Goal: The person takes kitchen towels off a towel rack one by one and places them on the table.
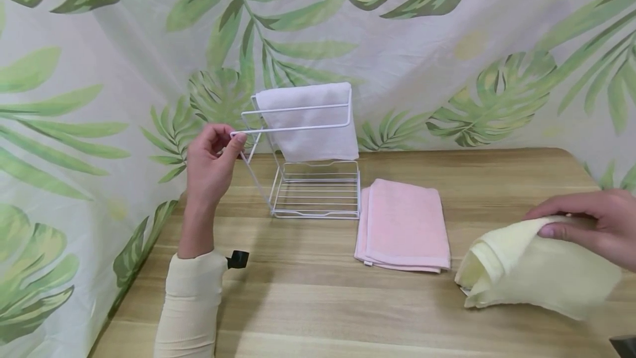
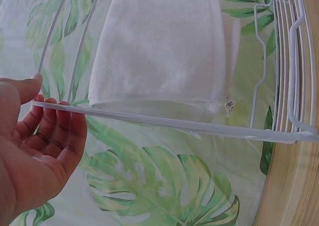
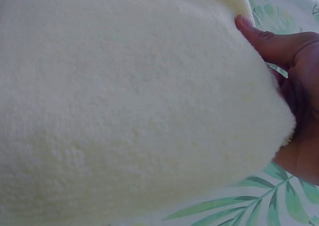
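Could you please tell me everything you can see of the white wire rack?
The white wire rack looks like coated metal and stands on the pale wood-grain table, left of the folded pink cloth towel. Its base is slatted; thin uprights on its left side carry horizontal top rails. A folded white cloth towel hangs over its rearmost rail. The person's left hand pinches the front rail's left corner.

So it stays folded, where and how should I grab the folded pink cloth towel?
Probably the middle of the near edge of the folded pink cloth towel, coming from your side, pinching every layer together. It lies flat with layers stacked there and bare wooden table in front, while the white wire rack is close on its left and the pale yellow cloth towel on its right.
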